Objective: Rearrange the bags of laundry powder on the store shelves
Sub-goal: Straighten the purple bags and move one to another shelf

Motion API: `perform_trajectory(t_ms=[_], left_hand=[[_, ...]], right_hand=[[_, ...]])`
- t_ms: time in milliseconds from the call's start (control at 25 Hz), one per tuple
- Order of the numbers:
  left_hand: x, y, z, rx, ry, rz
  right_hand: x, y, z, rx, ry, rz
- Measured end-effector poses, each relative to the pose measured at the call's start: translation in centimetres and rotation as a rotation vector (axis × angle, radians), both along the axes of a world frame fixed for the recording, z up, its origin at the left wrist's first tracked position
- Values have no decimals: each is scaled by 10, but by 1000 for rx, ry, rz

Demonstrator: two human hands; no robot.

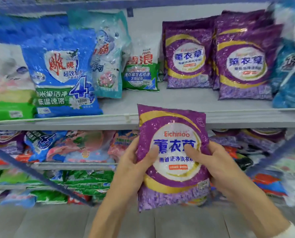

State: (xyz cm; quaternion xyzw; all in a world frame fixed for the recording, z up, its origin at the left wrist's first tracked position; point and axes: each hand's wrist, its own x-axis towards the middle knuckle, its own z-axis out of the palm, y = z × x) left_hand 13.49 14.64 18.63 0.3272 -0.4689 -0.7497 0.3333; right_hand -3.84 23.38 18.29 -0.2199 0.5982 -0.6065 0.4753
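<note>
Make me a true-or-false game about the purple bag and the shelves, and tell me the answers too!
1. The left hand and right hand both grip the purple bag. True.
2. The purple bag is held upside down. False: its Eichimoo lettering reads the right way up.
3. Matching purple bags stand on the shelf above the hands. True.
4. The blue bag with a big 4 stands to the right of the matching purple bags. False: it stands to their left, at the other end of the same shelf.
</note>
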Motion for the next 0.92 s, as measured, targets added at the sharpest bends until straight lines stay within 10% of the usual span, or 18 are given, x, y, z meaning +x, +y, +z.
perform_trajectory(t_ms=[920], left_hand=[[-187, -168, 92, -129, 91, 80]], right_hand=[[-168, -154, 113, -250, 196, -360]])
